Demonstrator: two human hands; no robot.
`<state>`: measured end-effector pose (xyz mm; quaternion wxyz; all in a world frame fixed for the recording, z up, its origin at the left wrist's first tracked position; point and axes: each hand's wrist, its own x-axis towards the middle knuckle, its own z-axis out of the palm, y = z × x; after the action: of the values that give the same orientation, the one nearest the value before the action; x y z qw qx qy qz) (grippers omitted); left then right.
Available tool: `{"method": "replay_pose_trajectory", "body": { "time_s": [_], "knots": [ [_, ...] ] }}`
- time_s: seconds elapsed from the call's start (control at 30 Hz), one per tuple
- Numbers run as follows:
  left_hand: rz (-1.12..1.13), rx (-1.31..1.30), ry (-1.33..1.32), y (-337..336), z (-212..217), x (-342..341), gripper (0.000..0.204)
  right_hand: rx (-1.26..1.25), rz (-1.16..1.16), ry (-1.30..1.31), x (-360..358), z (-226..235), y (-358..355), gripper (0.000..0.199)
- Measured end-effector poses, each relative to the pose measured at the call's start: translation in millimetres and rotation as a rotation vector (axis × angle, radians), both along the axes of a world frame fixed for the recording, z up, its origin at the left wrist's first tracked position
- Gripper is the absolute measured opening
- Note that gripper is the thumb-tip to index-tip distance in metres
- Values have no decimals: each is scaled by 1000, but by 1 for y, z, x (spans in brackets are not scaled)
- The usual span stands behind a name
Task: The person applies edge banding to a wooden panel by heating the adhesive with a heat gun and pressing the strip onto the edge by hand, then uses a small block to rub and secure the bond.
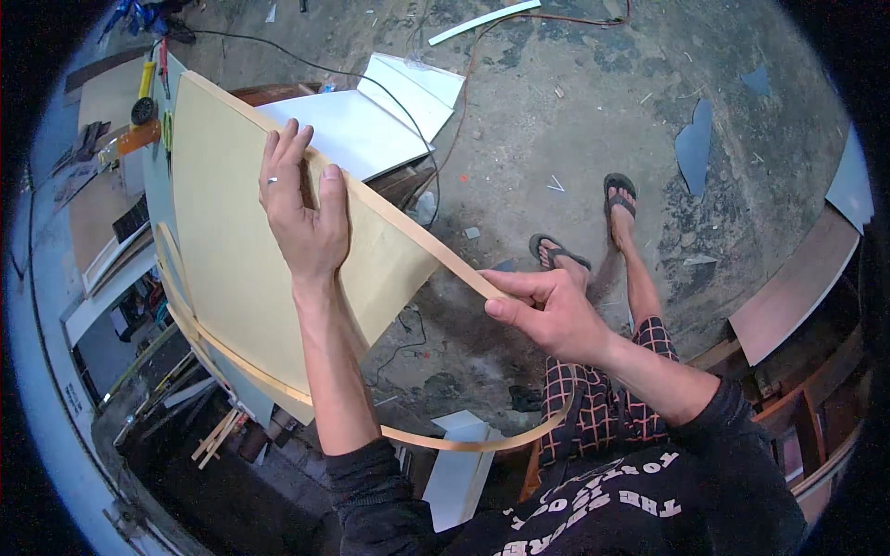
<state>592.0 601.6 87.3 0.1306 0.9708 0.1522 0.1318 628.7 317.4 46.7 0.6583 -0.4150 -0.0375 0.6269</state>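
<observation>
The left hand (301,208) is wrapped over the top edge of a big pale board (241,269), with its fingers (283,153) spread flat on the front. The board stands tilted at about 9 o'clock from the middle of the view. The right hand (547,310) pinches a thin wooden strip (417,236) that runs along the board's edge. The strip loops down to 6 o'clock and curls back to the board. White sheets (371,120) lie on the dirty floor (575,111) at 12 o'clock.

Edge strip (422,239) along panel (241,259), above floor (575,102).
</observation>
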Motion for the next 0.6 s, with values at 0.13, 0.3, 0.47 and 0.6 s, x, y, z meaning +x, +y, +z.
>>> {"method": "replay_pose_trajectory", "body": {
  "time_s": [0.13,0.3,0.47,0.6],
  "knots": [
    [0,-8,-10,2,-2,-2,40,-16,35,-113,2,2,-1,43],
    [57,-96,-157,3,-7,0,51,14,50,-110,1,-1,-6,40],
    [82,-11,-127,0,0,-3,50,4,308,-103,-12,-18,-44,34],
    [63,89,-59,-2,7,-6,49,-132,288,17,6,-54,-87,45]
  ]
}}
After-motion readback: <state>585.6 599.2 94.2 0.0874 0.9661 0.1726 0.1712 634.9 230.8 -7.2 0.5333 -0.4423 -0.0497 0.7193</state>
